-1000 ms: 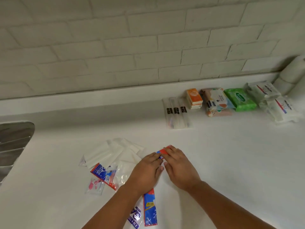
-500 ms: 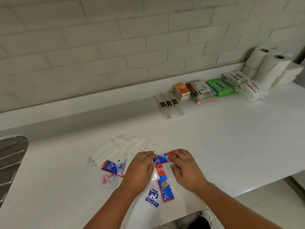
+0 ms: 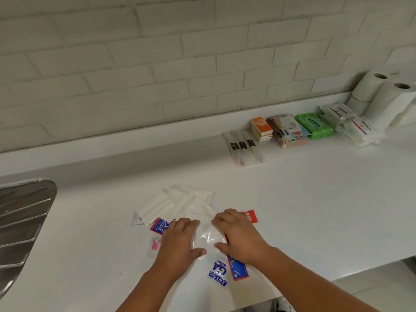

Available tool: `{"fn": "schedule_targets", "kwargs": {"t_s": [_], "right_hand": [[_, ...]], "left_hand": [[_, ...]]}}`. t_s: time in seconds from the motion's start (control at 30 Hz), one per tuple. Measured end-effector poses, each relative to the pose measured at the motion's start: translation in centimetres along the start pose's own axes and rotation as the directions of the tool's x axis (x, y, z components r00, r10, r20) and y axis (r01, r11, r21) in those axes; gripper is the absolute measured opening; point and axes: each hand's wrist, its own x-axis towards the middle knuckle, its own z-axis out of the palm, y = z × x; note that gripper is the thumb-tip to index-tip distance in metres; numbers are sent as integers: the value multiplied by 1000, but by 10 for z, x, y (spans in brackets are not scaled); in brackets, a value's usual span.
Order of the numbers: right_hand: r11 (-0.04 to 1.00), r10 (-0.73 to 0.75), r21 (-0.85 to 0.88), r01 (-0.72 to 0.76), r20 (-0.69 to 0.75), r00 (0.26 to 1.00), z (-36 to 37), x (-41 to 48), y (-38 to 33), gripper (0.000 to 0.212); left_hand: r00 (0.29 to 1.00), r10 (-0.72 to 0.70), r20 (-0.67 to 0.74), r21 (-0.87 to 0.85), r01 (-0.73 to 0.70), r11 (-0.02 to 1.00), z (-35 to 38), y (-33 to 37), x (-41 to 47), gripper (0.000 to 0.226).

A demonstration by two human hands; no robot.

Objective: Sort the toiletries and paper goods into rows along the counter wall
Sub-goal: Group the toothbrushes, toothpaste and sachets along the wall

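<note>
Low in the middle of the white counter (image 3: 315,199), my left hand (image 3: 180,239) and my right hand (image 3: 240,235) lie palm down and grip the two sides of a clear plastic packet (image 3: 208,239). A red and blue toothpaste sachet (image 3: 250,216) runs under my right hand, its blue end (image 3: 238,270) showing below the wrist. A blue and white sachet (image 3: 218,272) lies beside that end. Several white sachets (image 3: 177,202) fan out behind the hands. Left of my left hand lie a blue and red sachet (image 3: 159,226) and a small pink item (image 3: 155,244).
Along the wall at the right runs a row: toothbrush packs (image 3: 244,147), orange tissue packs (image 3: 261,129), wipes packs (image 3: 289,130), a green wipes pack (image 3: 314,124), white tissue packs (image 3: 358,131), paper rolls (image 3: 392,104). A steel drainboard (image 3: 22,221) lies at the left. The counter's front edge is just below my wrists.
Both hands pinched the toothpaste sachet before; now they have spread apart and hold a clear packet lying over it. The view has swung right, bringing the paper rolls into sight.
</note>
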Motion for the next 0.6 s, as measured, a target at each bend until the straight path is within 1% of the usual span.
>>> {"fn": "schedule_targets", "kwargs": {"t_s": [0.1, 0.2, 0.3, 0.37, 0.43, 0.5, 0.6], "right_hand": [[999, 1, -42, 2, 66, 998, -6, 8, -2, 64], [998, -2, -54, 8, 109, 994, -8, 16, -4, 64], [999, -10, -36, 15, 136, 991, -14, 22, -3, 56], [1000, -7, 30, 3, 123, 992, -21, 24, -4, 43], [992, 25, 124, -38, 106, 994, -29, 28, -4, 30], [969, 80, 227, -101, 99, 992, -38, 31, -3, 23], [919, 161, 346, -190, 110, 981, -53, 37, 5, 17]], "left_hand": [[998, -33, 49, 46, 31, 998, -6, 3, 6, 73], [995, -48, 86, 38, 45, 998, -17, 8, 14, 48], [997, -7, 80, -73, 12, 997, -26, 14, 20, 22], [997, 17, 70, -187, -4, 982, -34, 17, 23, 13], [997, 20, 74, -252, -1, 968, -47, 23, 29, 10], [998, 8, 56, -245, 6, 969, -60, 31, 40, 8], [999, -45, 13, -290, 47, 956, -75, 41, 57, 16]]}}
